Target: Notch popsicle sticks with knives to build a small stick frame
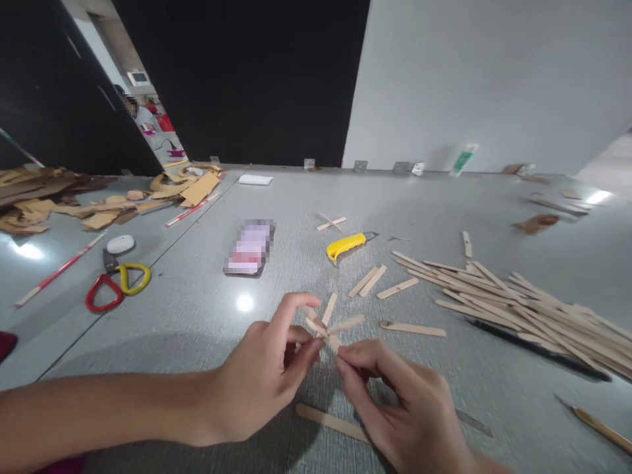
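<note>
Two hands, the left hand (257,382) and the right hand (405,408), each pinch a small bundle of crossed sticks (336,324) held just above the desk (197,322), one loose stick (328,420) lying under them, a stick pile (533,309) at right, a yellow knife (345,247) and phone (249,249) beyond.

This is looking like a craft workshop: sticks (518,306) are lying heaped on a grey table (197,316), with a knife (345,246), scissors (116,286) and cardboard scraps (44,197) sitting around.
</note>
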